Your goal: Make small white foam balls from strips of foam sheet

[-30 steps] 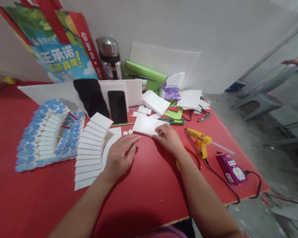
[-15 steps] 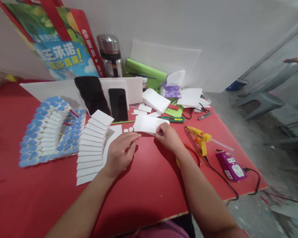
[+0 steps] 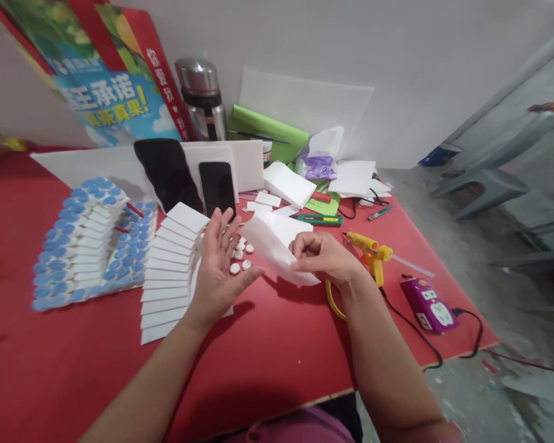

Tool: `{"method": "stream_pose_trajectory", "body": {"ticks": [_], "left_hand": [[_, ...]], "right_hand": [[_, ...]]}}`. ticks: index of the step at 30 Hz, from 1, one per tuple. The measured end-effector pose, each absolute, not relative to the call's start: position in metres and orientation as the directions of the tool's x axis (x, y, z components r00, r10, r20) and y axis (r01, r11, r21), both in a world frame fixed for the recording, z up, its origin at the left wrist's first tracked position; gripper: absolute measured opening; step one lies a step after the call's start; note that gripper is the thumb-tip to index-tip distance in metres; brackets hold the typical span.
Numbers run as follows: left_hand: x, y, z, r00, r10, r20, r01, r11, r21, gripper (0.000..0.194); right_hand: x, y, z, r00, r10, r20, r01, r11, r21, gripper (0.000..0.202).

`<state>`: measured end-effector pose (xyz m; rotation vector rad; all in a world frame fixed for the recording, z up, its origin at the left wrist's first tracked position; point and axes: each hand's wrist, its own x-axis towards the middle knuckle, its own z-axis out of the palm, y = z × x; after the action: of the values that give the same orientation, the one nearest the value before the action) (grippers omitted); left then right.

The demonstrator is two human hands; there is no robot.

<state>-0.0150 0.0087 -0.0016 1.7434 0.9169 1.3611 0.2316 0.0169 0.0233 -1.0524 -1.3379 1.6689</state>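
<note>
Right hand (image 3: 327, 258): thumb and fingers pinch the white sheet (image 3: 272, 249) by its side nearest this hand, a grip that leaves most of the sheet uncovered.
White sheet: raised and tilted between the two hands, well in from the near edge of the red surface (image 3: 268, 344); being held from one side probably lets it bend freely.
Left hand (image 3: 216, 271): fingers extended and open, thumb spread, gripping nothing; it is beside the sheet, perhaps to leave room for it.
White stack (image 3: 296, 226): lies behind the sheet, toward the far edge, within the right hand's reach.
White discs (image 3: 235, 268): loose in a small cluster between the left hand and the sheet, handy to either hand.
Overlapping white cards (image 3: 166, 280): fanned on the left side of the surface, each with an edge exposed, which should make single ones easy to lift.
Blue-and-white piece (image 3: 76, 271): farther toward the left edge, apart from the hands, likely out of their way.
Phone (image 3: 216, 187): upright before a pale panel (image 3: 249, 166), which seems to prop it.
Green cutter (image 3: 321, 219): lies behind the right hand.
Yellow glue gun (image 3: 373, 252): toward the right edge, nozzle facing inward, its handle near the right arm.
Purple socket box (image 3: 429, 306): by the near right corner, which keeps cords to the side.
</note>
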Motion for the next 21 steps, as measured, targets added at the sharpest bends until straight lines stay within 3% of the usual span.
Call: {"method": "stream_pose_trajectory", "body": {"ticks": [2,7,11,14,18,21], "left_hand": [[-0.014,0.008,0.0,0.194,0.895,0.402,0.047,-0.417,0.907,0.095],[-0.011,0.004,0.003,0.088,0.967,0.24,0.168,-0.252,0.953,0.049],[-0.011,0.005,0.002,0.025,0.983,0.184,0.136,-0.186,0.973,0.048],[-0.012,0.006,0.0,-0.012,0.994,0.107,0.076,-0.106,0.992,0.052],[-0.012,0.007,-0.002,-0.013,1.0,0.025,0.002,-0.025,1.0,0.054],[-0.012,0.006,-0.002,-0.003,1.0,-0.004,-0.057,0.004,0.998,0.054]], "right_hand": [[0.233,0.016,0.025,-0.472,0.861,-0.189,-0.052,-0.241,-0.969,0.031],[0.23,0.018,0.023,-0.436,0.874,-0.217,-0.056,-0.267,-0.962,0.033],[0.236,0.014,0.029,-0.272,0.949,-0.16,-0.112,-0.196,-0.974,0.033],[0.253,-0.004,0.049,-0.173,0.978,-0.117,-0.042,-0.126,-0.991,0.033],[0.295,-0.057,0.083,-0.291,0.946,-0.144,0.295,-0.054,-0.954,0.028],[0.336,-0.118,0.091,-0.328,0.881,-0.341,0.699,-0.016,-0.715,0.017]]}}
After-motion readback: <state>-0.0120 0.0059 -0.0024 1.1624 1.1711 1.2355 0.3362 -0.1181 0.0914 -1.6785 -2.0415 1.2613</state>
